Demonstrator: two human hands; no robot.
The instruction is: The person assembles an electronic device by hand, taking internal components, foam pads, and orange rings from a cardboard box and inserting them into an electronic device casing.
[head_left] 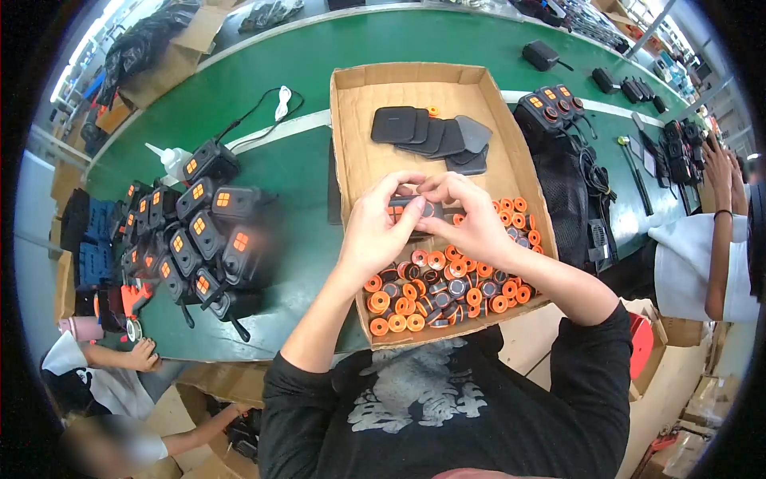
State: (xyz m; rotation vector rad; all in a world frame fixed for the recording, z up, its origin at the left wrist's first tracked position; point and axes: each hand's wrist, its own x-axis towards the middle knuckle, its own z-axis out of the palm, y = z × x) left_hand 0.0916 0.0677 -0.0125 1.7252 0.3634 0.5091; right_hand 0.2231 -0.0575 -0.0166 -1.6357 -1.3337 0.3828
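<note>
Over the middle of a shallow cardboard box point(348, 152), both hands grip a small black device point(396, 211) with an orange panel of squares. My left hand point(373, 230) is closed round its left end, thumb across the top. At its right end, my right hand point(477, 222) pinches by a round black part with an orange ring point(431, 209); whether that part is fixed on cannot be made out. Beneath my wrists lie many orange-and-black round knobs point(416, 322). Several flat black square pads point(393, 125) overlap at the box's far end.
Black devices with orange panels point(186, 254) cluster on the green table point(307, 299) at left, beside a white squeeze bottle point(173, 160). More devices point(549, 108) and a black mesh bag point(562, 195) stand right. Co-workers' hands point(146, 355) show at left and far right.
</note>
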